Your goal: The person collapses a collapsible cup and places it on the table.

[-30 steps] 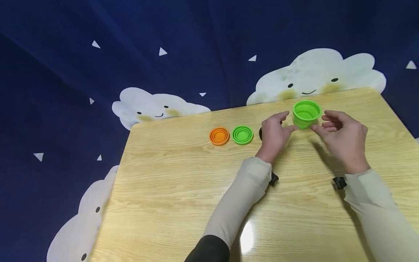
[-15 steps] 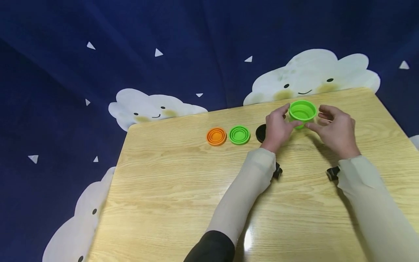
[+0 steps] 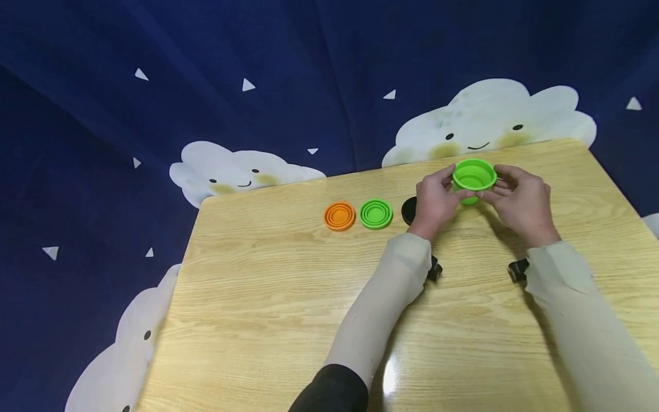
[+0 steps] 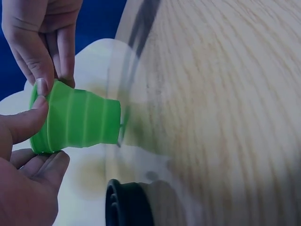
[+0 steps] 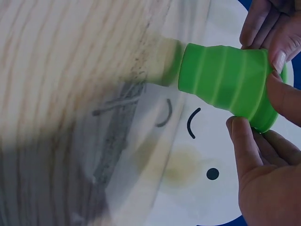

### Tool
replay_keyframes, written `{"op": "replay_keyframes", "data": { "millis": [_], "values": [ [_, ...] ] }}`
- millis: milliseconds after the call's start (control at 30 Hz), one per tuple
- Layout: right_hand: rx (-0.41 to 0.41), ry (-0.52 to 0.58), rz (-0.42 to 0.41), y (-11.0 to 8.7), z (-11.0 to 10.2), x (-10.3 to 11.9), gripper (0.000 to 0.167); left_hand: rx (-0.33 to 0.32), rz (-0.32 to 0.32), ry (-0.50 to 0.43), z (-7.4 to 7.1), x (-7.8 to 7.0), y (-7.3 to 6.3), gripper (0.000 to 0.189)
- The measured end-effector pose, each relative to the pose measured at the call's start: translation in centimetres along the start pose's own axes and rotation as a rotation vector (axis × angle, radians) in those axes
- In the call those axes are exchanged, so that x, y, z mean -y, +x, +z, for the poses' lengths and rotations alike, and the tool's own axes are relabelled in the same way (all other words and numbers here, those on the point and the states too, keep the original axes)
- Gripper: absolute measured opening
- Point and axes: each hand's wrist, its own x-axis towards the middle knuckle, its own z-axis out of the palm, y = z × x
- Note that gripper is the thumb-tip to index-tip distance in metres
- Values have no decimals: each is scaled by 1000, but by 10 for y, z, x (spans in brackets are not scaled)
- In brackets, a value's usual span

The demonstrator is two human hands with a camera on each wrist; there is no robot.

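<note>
A green collapsible cup (image 3: 475, 176) stands extended, mouth up, near the far right of the table. My left hand (image 3: 435, 200) grips its left side by the rim, thumb in front and fingers round behind. On the opposite side my right hand (image 3: 522, 203) holds the rim in the same manner, the two thumbs close together. The left wrist view shows the cup's stepped wall (image 4: 84, 117) between both hands. In the right wrist view its narrow base (image 5: 187, 67) lies close to the tabletop; whether it touches I cannot tell.
To the left, a folded orange cup (image 3: 340, 216) and a folded green cup (image 3: 376, 214) lie in a row. A black folded cup (image 3: 409, 210) is partly hidden behind my left hand. Behind the wooden table (image 3: 257, 286) hangs a dark blue cloud-patterned curtain (image 3: 288, 68).
Both hands have closed in on the green cup: their fingers stood around it loosely a second ago and now grip the rim. The view has shifted slightly.
</note>
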Motion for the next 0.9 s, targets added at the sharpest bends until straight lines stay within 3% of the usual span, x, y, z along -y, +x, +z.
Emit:
{"op": "replay_keyframes", "data": {
  "millis": [200,367,500,667,767,900],
  "values": [
    [-14,-14,-51,-5,-3,7,64,19,65,15,-10,-4,-4,67],
    [-35,-61,-154,-12,-7,14,45,54,117,23,-24,-9,-10,66],
    [-35,-86,-213,-19,-9,19,32,96,148,38,-41,-10,-17,65],
    [8,-63,-244,-33,-9,32,28,150,202,83,-69,-8,-33,63],
    [42,-20,-268,-42,-7,39,26,152,286,145,-86,-6,-44,60],
    [85,30,-300,-51,-4,47,23,136,448,338,-106,-5,-55,53]
  ]
}}
